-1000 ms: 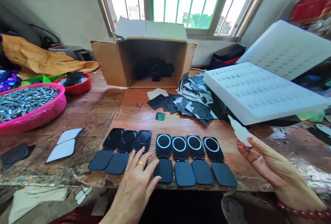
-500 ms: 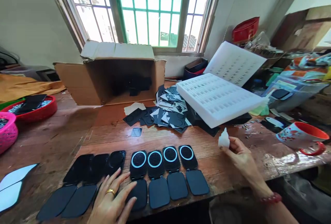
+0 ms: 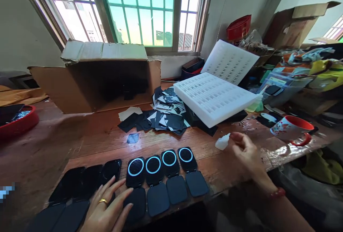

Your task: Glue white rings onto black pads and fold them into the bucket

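My left hand (image 3: 104, 203), a gold ring on one finger, lies with fingers spread over the lower part of a folding black case (image 3: 136, 201). Four things like it stand in a row, so several black cases show white rings on their upper halves, such as the white ring (image 3: 152, 164). Left of them, glossy black cases (image 3: 71, 183) lie unfolded without rings, partly hidden by the hand. A small white dropper bottle (image 3: 222, 142) rests tipped on its side on the table. Just right of its nozzle is my right hand (image 3: 245, 149), fingers curved and apart, holding nothing.
Behind the cases lies a heap of black and white cut pieces (image 3: 168, 112). A white foam tray (image 3: 214, 98) sits to its right, and an open cardboard box (image 3: 83, 89) to its left. A red-handled mug (image 3: 291, 129) stands at the right on the wooden table (image 3: 102, 142).
My right hand has let go of the white dropper bottle, which went from upright in the fingers to lying on the table. The view has turned rightward; my left hand stays by the cases.
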{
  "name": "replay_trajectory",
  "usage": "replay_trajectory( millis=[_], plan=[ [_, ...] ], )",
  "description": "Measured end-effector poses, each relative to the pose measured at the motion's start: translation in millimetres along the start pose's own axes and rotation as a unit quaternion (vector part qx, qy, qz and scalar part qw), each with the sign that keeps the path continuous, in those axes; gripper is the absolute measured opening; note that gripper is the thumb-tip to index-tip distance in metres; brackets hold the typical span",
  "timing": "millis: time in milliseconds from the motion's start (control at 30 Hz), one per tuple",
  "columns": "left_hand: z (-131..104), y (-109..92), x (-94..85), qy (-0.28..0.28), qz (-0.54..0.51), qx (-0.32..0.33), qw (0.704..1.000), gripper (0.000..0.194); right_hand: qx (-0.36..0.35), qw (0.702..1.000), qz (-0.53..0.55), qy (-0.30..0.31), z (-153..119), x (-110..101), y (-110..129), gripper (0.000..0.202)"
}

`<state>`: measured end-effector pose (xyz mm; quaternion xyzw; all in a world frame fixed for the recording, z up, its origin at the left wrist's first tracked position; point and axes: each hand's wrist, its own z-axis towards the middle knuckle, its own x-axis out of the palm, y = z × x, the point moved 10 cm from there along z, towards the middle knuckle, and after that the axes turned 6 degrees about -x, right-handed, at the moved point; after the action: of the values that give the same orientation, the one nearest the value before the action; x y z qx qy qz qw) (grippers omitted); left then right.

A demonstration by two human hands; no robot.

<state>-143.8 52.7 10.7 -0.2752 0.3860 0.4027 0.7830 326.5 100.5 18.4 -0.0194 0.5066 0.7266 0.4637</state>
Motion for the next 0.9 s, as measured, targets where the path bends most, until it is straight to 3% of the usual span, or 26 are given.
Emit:
replay_trajectory(
  millis=[100, 200, 267, 400, 533, 633, 767, 900],
  plan=[
    [6.2, 4.0, -4.8, -0.007, -0.011, -0.017, 1.000, 0.027, -0.040, 0.997, -0.039, -0.049, 27.6, -25.9, 27.1, 0.029],
    [13.3, -0.6, -7.2, -0.006, -0.009, -0.017, 1.000, 0.027, -0.110, 0.991, -0.066, -0.039, 65.4, -22.6, 69.3, 0.022],
    [17.3, -7.9, -5.6, 0.001, -0.010, -0.008, 1.000, 0.027, -0.152, 0.986, -0.076, -0.004, 92.8, -2.2, 97.9, 0.019],
    [23.3, -19.9, -1.2, 0.009, -0.005, -0.003, 1.000, 0.028, -0.185, 0.976, -0.088, 0.076, 147.6, 60.4, 136.4, 0.014],
    [23.9, -18.6, -6.9, 0.000, -0.001, -0.009, 1.000, 0.028, -0.133, 0.976, -0.110, 0.132, 195.8, 121.1, 139.1, 0.017],
    [18.9, -6.6, -16.5, -0.009, 0.007, -0.017, 1.000, 0.027, -0.082, 0.978, -0.124, 0.147, 221.1, 150.8, 132.0, 0.029],
    [6.8, 18.3, -25.6, 0.001, 0.018, -0.056, 0.998, 0.027, -0.028, 0.982, -0.118, 0.143, 237.0, 166.5, 126.7, 0.032],
    [-9.7, 46.3, -34.8, 0.003, 0.025, -0.146, 0.989, 0.025, -0.026, 0.990, -0.053, 0.126, 229.7, 163.6, 139.8, 0.035]
  ],
)
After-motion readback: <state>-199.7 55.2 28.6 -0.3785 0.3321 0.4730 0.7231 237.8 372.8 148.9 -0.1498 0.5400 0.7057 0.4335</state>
